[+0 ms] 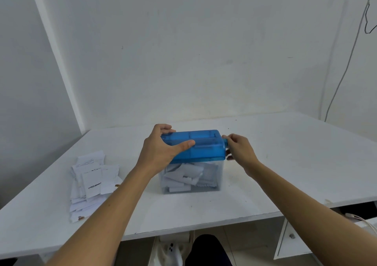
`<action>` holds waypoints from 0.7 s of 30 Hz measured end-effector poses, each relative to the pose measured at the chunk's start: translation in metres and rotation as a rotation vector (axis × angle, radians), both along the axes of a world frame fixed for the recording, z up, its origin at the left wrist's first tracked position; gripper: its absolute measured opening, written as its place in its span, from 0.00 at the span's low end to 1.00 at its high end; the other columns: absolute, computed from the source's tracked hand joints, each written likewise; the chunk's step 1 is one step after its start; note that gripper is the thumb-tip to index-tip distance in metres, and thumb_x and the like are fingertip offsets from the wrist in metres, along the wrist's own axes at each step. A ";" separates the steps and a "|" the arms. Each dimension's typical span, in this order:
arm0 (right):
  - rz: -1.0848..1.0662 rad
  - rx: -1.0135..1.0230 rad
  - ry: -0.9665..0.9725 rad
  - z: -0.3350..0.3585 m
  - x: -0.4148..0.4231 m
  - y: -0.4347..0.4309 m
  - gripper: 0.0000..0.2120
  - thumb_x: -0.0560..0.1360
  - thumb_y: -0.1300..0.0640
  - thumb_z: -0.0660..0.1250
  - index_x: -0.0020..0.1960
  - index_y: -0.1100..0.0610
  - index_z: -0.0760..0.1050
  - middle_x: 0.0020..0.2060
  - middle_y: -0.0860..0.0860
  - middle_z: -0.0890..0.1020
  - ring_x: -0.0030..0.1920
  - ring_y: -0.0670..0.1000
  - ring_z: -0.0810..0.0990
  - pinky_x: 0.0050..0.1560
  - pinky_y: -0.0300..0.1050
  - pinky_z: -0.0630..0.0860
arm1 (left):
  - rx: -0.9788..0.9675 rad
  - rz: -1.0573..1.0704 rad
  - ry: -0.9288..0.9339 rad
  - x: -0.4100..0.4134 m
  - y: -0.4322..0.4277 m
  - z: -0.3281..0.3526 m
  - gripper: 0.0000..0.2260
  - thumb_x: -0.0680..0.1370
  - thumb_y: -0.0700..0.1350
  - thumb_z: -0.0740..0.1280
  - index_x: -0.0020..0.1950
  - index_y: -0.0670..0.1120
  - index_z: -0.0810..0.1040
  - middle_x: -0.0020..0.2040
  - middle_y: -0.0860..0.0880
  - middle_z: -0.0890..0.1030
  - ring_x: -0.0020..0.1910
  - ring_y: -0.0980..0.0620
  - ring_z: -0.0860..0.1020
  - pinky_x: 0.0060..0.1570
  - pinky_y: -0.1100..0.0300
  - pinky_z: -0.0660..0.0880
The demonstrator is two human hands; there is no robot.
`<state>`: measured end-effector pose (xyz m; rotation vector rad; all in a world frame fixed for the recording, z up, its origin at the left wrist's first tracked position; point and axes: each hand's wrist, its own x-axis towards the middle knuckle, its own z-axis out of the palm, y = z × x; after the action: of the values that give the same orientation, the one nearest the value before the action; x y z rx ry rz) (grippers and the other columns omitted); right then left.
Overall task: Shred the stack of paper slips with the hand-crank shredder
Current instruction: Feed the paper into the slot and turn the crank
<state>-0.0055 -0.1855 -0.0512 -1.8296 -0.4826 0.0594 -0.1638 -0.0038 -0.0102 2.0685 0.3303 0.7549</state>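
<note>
Slips (91,180) lie in a loose pile at the lower left of the frame, left of the shredder (202,145), whose long axis runs left to right at mid-frame. Your left hand (161,153) grips its left end, thumb across the top and fingers curled over the far edge, so it is nearer the pile. Your right hand (240,151) sits at the right end, fingers curled and seemingly pinching the crank (225,142), mostly hidden behind them.
</note>
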 end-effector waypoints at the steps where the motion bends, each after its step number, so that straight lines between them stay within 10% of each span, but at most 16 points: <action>1: 0.037 -0.028 0.020 -0.007 -0.003 -0.005 0.14 0.84 0.52 0.59 0.51 0.61 0.78 0.44 0.56 0.83 0.40 0.51 0.81 0.44 0.46 0.81 | -0.002 0.000 -0.002 0.000 0.000 0.000 0.39 0.60 0.67 0.75 0.66 0.53 0.70 0.60 0.58 0.77 0.59 0.59 0.74 0.46 0.74 0.68; 14: 0.552 0.067 -0.084 0.029 -0.045 -0.073 0.22 0.75 0.43 0.68 0.43 0.65 0.77 0.35 0.54 0.78 0.36 0.52 0.76 0.40 0.41 0.76 | -0.003 -0.007 0.021 -0.001 -0.001 0.001 0.40 0.60 0.67 0.74 0.66 0.52 0.69 0.61 0.57 0.76 0.59 0.58 0.73 0.44 0.73 0.68; 21: 0.176 0.045 -0.207 0.071 -0.022 -0.037 0.17 0.78 0.43 0.68 0.54 0.58 0.77 0.41 0.51 0.82 0.38 0.48 0.80 0.41 0.43 0.79 | -0.003 -0.011 0.047 -0.003 0.000 0.003 0.40 0.59 0.68 0.74 0.66 0.53 0.69 0.60 0.57 0.76 0.59 0.58 0.74 0.46 0.72 0.69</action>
<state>-0.0274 -0.2230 0.0195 -1.7535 -0.7837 -0.0210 -0.1669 -0.0040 -0.0077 2.0855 0.3455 0.7000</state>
